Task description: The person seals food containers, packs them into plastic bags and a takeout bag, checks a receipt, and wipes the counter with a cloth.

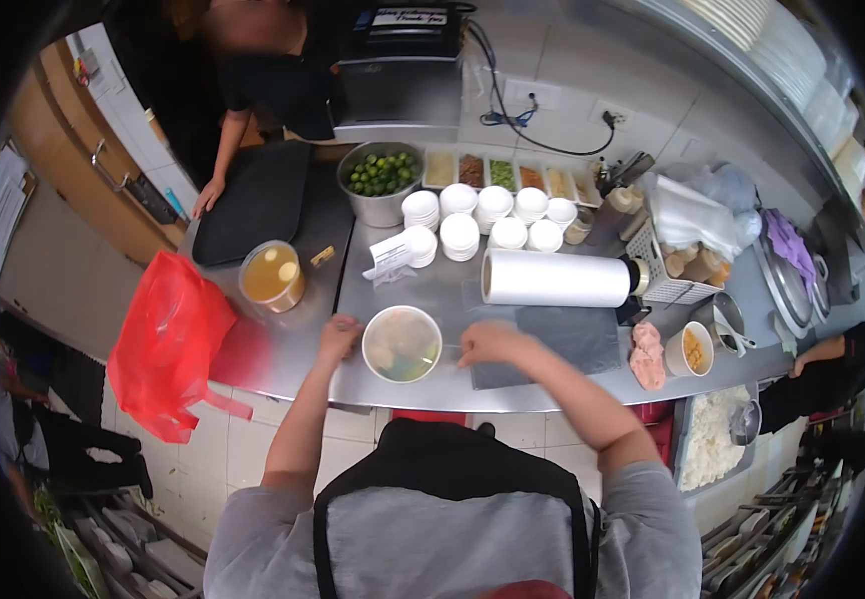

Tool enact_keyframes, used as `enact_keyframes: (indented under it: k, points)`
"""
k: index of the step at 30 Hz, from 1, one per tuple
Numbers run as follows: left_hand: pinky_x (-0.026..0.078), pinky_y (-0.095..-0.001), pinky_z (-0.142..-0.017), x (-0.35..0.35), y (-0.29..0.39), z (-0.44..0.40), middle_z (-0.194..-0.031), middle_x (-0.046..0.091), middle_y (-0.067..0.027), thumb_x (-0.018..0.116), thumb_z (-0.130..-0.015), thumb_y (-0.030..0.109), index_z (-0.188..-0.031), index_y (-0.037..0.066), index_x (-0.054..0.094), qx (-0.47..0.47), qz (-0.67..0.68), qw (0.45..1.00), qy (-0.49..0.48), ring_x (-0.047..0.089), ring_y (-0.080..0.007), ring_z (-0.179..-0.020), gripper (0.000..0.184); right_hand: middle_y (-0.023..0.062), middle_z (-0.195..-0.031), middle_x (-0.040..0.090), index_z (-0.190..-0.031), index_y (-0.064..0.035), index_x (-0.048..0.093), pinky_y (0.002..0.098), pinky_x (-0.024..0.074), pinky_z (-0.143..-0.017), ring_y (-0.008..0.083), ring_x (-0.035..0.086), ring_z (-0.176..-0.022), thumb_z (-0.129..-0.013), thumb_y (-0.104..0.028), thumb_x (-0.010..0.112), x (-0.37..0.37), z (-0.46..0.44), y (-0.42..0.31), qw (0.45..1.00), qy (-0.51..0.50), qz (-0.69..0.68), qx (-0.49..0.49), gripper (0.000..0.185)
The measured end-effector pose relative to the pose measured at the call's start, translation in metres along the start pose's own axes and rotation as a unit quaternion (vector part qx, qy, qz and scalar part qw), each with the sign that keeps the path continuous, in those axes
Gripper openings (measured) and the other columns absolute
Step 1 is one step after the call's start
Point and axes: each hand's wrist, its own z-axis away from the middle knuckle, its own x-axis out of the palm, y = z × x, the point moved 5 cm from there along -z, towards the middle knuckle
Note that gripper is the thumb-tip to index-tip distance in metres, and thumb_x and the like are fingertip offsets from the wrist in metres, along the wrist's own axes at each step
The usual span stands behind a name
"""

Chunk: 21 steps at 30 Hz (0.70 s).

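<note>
A round white bowl (402, 344) of soup with pale pieces and green leaves sits near the counter's front edge. A hazy sheen over its top looks like clear plastic film. My left hand (341, 337) is at the bowl's left side, fingers curled together; what they pinch is too small to make out. On the other side, my right hand (492, 342) is closed, and a faint clear strip of film shows between it and the rim. Behind the right hand lies a large roll of plastic wrap (555, 278), with a dark flat sheet (562, 349) in front of it.
A tub of broth (273, 277) and a red plastic bag (168, 344) are at left. Stacked white cups (459, 235), a pot of green limes (381, 180) and topping trays (500, 174) line the back. At right are pink gloves (647, 356) and a cup (689, 349). Co-workers stand nearby.
</note>
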Motion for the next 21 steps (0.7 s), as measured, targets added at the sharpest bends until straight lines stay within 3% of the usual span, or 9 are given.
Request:
enact_keyframes:
  k: [2, 6, 7, 8, 10, 11, 16, 19, 21]
  points:
    - [0.033, -0.0231, -0.033, -0.026, 0.021, 0.007, -0.062, 0.053, -0.0042, 0.065, -0.077, 0.018, -0.094, 0.004, 0.052, 0.011, 0.07, 0.997, 0.026, 0.045, -0.0086, -0.042, 0.024, 0.0111, -0.086, 0.065, -0.091, -0.0103, 0.065, 0.0361, 0.0464, -0.073, 0.0267, 0.061, -0.081, -0.066, -0.035, 0.069, -0.087, 0.053, -0.009, 0.998, 0.04, -0.008, -0.043, 0.035]
    - [0.033, -0.0213, -0.036, -0.068, 0.046, 0.016, -0.062, 0.052, -0.0022, 0.062, -0.08, 0.017, -0.095, 0.004, 0.052, 0.054, 0.081, 0.994, 0.057, 0.045, -0.0075, -0.044, 0.022, 0.0087, -0.09, 0.066, -0.097, -0.0048, 0.063, 0.0283, 0.0484, -0.072, 0.0164, 0.062, -0.079, -0.072, -0.01, 0.066, -0.282, 0.18, -0.023, 0.91, 0.413, 0.023, -0.022, 0.026]
    - [0.034, -0.0205, -0.037, -0.075, 0.054, 0.021, -0.063, 0.053, -0.0018, 0.062, -0.081, 0.017, -0.095, 0.004, 0.052, 0.077, 0.1, 0.99, 0.069, 0.046, -0.0072, -0.046, 0.022, 0.0076, -0.091, 0.066, -0.098, -0.0037, 0.063, 0.0257, 0.0478, -0.076, 0.0141, 0.062, -0.082, -0.075, -0.009, 0.063, -0.332, 0.211, -0.026, 0.851, 0.518, 0.076, 0.048, 0.023]
    - [0.034, -0.0205, -0.037, -0.078, 0.062, 0.026, -0.063, 0.053, -0.0018, 0.062, -0.081, 0.017, -0.095, 0.004, 0.052, 0.078, 0.1, 0.99, 0.069, 0.046, -0.0072, -0.046, 0.022, 0.009, -0.087, 0.067, -0.102, -0.006, 0.063, 0.0268, 0.0482, -0.072, 0.0132, 0.061, -0.076, -0.08, -0.018, 0.06, -0.373, 0.246, -0.034, 0.739, 0.646, 0.16, -0.101, 0.025]
    - [0.035, -0.0194, -0.041, -0.082, 0.076, 0.037, -0.063, 0.052, -0.0007, 0.06, -0.082, 0.016, -0.097, 0.003, 0.052, 0.108, 0.109, 0.984, 0.087, 0.047, -0.007, -0.051, 0.022, 0.0084, -0.069, 0.063, -0.101, -0.0125, 0.064, 0.0324, 0.044, -0.054, 0.0136, 0.053, -0.053, -0.084, -0.034, 0.054, -0.479, 0.307, 0.019, 0.589, 0.763, 0.265, 0.017, 0.029]
    - [0.035, -0.0194, -0.041, -0.081, 0.082, 0.042, -0.063, 0.052, -0.0007, 0.06, -0.082, 0.016, -0.097, 0.003, 0.052, 0.108, 0.108, 0.985, 0.086, 0.047, -0.007, -0.051, 0.022, 0.0165, -0.126, 0.046, -0.117, -0.008, 0.052, 0.0348, 0.0346, -0.097, 0.0226, 0.043, -0.118, -0.077, -0.023, 0.06, -0.481, 0.318, -0.022, 0.574, 0.776, 0.257, -0.05, 0.043]
    - [0.036, -0.0184, -0.044, -0.073, 0.097, 0.06, -0.063, 0.053, -0.0012, 0.06, -0.082, 0.018, -0.102, 0.003, 0.052, 0.146, 0.093, 0.981, 0.086, 0.046, -0.0059, -0.049, 0.026, 0.0194, -0.108, 0.057, -0.106, -0.0042, 0.059, 0.0372, 0.0426, -0.086, 0.0325, 0.054, -0.101, -0.079, -0.023, 0.055, -0.54, 0.305, 0.009, 0.504, 0.753, 0.421, 0.042, 0.033]
    - [0.037, -0.0187, -0.045, -0.073, 0.091, 0.062, -0.065, 0.054, -0.0008, 0.06, -0.082, 0.014, -0.104, 0.002, 0.052, 0.129, 0.095, 0.984, 0.084, 0.05, -0.0062, -0.057, 0.026, 0.0203, -0.122, 0.042, -0.116, 0.0004, 0.047, 0.0421, 0.0426, -0.088, 0.0344, 0.042, -0.114, -0.078, -0.029, 0.057, -0.55, 0.307, 0.007, 0.612, 0.674, 0.374, 0.18, 0.049]
    - [0.037, -0.0188, -0.046, -0.074, 0.088, 0.068, -0.066, 0.055, -0.0009, 0.06, -0.082, 0.014, -0.103, 0.003, 0.052, 0.128, 0.096, 0.983, 0.089, 0.05, -0.0065, -0.057, 0.025, 0.0195, -0.118, 0.045, -0.115, 0.0041, 0.046, 0.0418, 0.0429, -0.087, 0.0357, 0.045, -0.106, -0.078, -0.026, 0.056, -0.553, 0.312, -0.007, 0.584, 0.694, 0.385, 0.17, 0.048]
